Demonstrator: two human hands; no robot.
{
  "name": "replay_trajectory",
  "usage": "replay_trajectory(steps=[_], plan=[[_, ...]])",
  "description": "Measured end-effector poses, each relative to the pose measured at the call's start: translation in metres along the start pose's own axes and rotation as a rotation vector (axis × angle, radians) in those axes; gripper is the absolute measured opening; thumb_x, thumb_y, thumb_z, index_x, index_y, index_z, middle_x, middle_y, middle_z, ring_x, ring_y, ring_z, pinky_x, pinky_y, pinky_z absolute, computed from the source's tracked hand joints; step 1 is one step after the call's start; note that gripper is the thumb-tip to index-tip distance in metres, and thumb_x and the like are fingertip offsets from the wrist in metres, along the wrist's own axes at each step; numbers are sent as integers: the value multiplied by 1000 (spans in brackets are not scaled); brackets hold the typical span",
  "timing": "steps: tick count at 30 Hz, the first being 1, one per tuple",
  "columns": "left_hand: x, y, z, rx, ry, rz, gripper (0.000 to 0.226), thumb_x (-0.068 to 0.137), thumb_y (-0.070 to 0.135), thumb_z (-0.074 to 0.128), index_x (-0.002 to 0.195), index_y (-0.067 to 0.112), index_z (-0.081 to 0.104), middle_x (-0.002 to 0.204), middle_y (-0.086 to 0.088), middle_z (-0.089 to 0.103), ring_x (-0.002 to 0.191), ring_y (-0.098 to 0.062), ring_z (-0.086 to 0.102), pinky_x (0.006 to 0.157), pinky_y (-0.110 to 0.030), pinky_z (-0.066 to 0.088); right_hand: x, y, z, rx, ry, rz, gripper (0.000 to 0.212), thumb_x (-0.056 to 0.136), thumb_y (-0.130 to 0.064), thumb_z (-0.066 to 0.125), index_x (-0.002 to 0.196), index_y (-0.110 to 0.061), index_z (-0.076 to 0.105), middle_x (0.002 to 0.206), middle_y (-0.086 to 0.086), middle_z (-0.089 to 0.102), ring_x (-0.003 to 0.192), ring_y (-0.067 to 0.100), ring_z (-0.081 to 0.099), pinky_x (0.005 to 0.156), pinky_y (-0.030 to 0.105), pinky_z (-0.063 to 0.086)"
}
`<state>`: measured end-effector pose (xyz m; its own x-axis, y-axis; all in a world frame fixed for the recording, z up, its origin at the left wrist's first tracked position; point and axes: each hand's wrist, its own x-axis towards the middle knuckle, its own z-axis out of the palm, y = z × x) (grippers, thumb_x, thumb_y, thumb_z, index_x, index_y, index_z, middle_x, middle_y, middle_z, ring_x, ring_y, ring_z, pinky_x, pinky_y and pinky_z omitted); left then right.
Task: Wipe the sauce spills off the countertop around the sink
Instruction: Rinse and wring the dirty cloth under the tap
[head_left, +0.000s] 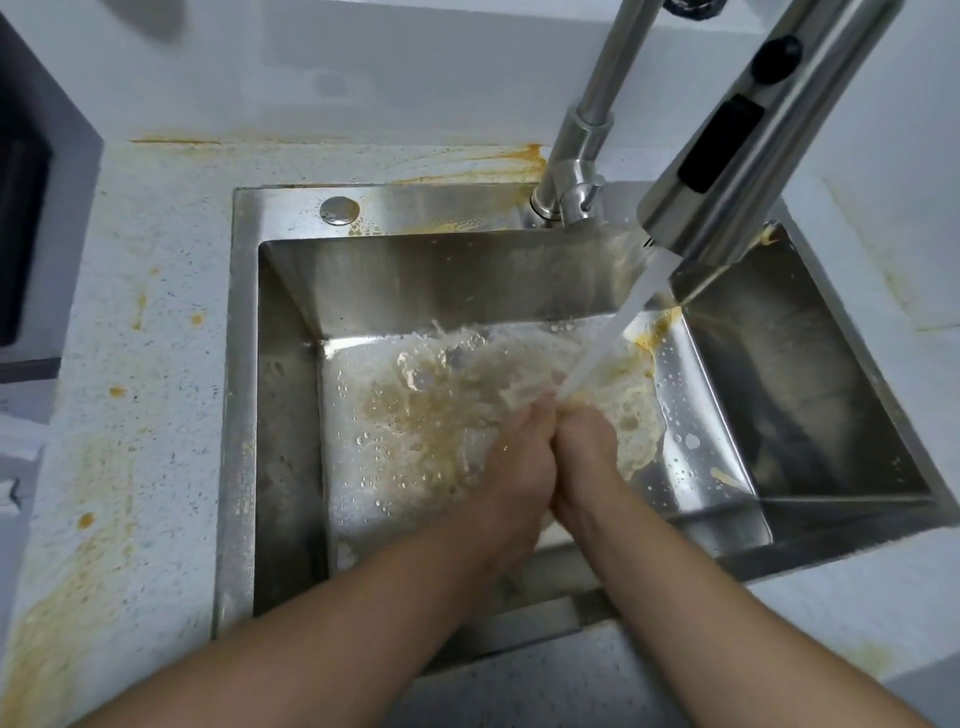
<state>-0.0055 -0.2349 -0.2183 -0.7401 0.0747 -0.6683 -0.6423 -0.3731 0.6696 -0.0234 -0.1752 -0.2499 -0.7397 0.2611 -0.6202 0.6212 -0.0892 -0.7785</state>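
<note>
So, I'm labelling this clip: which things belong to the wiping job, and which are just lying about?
Job: countertop, sauce stains, sink, running tap, left hand, right hand under the stream.
Lying about: round metal cap on the sink rim, dark unit at far left.

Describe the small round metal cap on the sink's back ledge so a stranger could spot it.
Find the square stainless steel sink set in the speckled white countertop. On its flat back ledge, left of the tall steel faucet, sits the round shiny metal cap. It is the only disc there, with orange sauce smears to its right.
</note>
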Motion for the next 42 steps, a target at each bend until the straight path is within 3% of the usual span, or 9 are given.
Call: replay_trajectory(steps=[3, 9, 14, 18, 24, 28, 33, 39, 42], plan=[[8, 10, -10, -41, 17, -23, 37, 109, 28, 40, 102, 6, 68, 116, -22, 68, 117, -31, 64, 103, -42, 49, -17, 21, 8, 92, -154, 49, 45, 93, -44, 50, 122, -17, 72, 120, 3, 74, 117, 16, 68, 104, 36, 51], [1, 7, -22, -51, -42, 31, 32, 107, 17, 44, 98, 6, 73, 83, -7, 76, 72, -16, 71, 66, -31, 58, -13, -15, -22, 19, -106, -224, 41, 98, 4, 49, 79, -19, 78, 85, 17, 73, 80, 31, 68, 71, 41, 57], [21, 16, -53, 229, 5, 130, 20, 104, 14, 52, 100, 8, 71, 78, -13, 73, 56, -24, 67, 49, -32, 50, -15, -28, -35, -182, -369, -112, 28, 97, -12, 69, 72, -23, 74, 82, 18, 74, 71, 37, 73, 66, 43, 63], [31, 21, -62, 125, -112, 61, 36, 92, -5, 64, 122, 14, 67, 112, -16, 71, 93, -30, 72, 72, -35, 60, -7, -33, -45, -212, -353, -78, 24, 91, 13, 64, 95, -10, 68, 95, 15, 77, 85, 31, 77, 73, 41, 65], [31, 26, -62, 235, -238, -49, 35, 81, 9, 79, 115, 7, 70, 103, -14, 77, 90, -31, 75, 79, -44, 60, 1, -34, -41, -77, -233, -125, 27, 91, 2, 70, 110, 11, 54, 103, 33, 71, 91, 51, 71, 80, 59, 60], [30, 35, -59, 306, -206, -56, 20, 84, 16, 78, 103, 11, 76, 95, -12, 78, 84, -29, 74, 74, -41, 58, 0, -30, -33, 29, -134, -142, 22, 91, 6, 67, 89, -9, 51, 68, 5, 66, 57, 24, 66, 50, 36, 55], [24, 39, -49, 231, -176, -88, 26, 103, 37, 52, 110, 24, 74, 106, -12, 75, 90, -32, 72, 75, -47, 60, -5, -34, -24, 85, -132, -142, 23, 97, -4, 61, 119, 2, 63, 101, 20, 75, 89, 32, 75, 77, 42, 61], [23, 37, -30, -168, -109, -134, 22, 102, 20, 49, 91, 23, 67, 85, -7, 64, 70, -7, 61, 72, -29, 47, -11, -26, -17, -208, -42, -255, 38, 96, -29, 67, 96, 8, 58, 78, 24, 64, 65, 26, 59, 54, 33, 48], [12, 37, -12, -352, -94, -96, 27, 108, 25, 45, 121, 17, 67, 105, -6, 71, 85, -16, 69, 81, -34, 56, -19, -18, -4, -282, 50, -267, 32, 101, -35, 58, 84, -9, 66, 75, 5, 71, 69, 18, 68, 58, 31, 53]])
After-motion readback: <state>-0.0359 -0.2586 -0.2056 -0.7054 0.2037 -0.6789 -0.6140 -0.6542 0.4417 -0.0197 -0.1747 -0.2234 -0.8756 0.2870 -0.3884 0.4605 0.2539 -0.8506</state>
